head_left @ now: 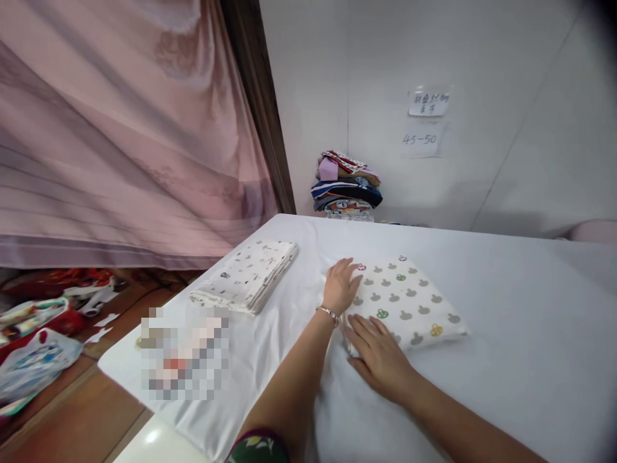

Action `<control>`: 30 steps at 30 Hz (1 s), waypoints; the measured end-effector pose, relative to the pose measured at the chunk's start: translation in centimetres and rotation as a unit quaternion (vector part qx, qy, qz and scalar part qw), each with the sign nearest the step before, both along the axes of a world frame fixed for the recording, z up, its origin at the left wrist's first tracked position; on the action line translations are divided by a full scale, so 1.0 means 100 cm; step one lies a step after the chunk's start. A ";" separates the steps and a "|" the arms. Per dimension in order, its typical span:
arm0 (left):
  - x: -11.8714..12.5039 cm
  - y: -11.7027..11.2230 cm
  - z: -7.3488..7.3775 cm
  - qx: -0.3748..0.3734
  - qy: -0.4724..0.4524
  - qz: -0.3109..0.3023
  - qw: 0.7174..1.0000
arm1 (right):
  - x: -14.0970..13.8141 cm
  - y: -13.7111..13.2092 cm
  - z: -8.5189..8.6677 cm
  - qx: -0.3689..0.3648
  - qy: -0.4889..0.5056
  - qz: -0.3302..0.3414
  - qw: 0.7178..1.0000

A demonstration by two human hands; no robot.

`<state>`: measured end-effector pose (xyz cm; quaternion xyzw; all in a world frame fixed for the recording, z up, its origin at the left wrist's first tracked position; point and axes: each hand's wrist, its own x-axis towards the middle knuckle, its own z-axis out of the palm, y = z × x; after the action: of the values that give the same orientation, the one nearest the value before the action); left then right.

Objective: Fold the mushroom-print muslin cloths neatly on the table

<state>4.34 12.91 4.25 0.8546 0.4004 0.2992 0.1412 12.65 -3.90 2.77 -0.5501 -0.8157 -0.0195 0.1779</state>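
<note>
A folded white cloth (393,299) printed with grey, green and yellow mushroom-like shapes lies on the white-covered table (506,321). My left hand (341,286), with a bracelet at the wrist, rests against its left edge, fingers stretched out and reaching onto the print. Nearer to me, my right hand (380,354) lies flat with spread fingers over the cloth's lower left corner. Neither hand grips the fabric visibly. Further left sits a second folded white cloth (245,273) with small dark prints, in several layers.
A blurred-out patch (183,354) covers something at the table's left corner. Folded fabrics (347,183) are stacked by the wall beyond the table. A pink curtain (120,128) hangs at left, above a floor with plastic bags (41,363). Two paper notes (427,106) are on the wall.
</note>
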 end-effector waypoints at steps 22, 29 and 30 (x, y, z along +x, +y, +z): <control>0.008 -0.003 -0.012 -0.131 0.137 0.017 0.982 | 0.047 -0.015 0.028 -0.024 0.052 -0.078 0.995; 0.008 -0.007 -0.005 -0.137 0.145 0.015 0.980 | 0.154 -0.029 0.021 -0.128 0.300 -0.389 0.861; 0.009 -0.008 -0.005 -0.138 0.148 0.016 0.979 | 0.160 -0.031 0.018 -0.138 0.350 -0.399 0.836</control>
<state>5.25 12.13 3.78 0.8551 0.4681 0.1132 0.1918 28.60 -6.95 4.53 -0.8169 -0.4031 0.2177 0.3504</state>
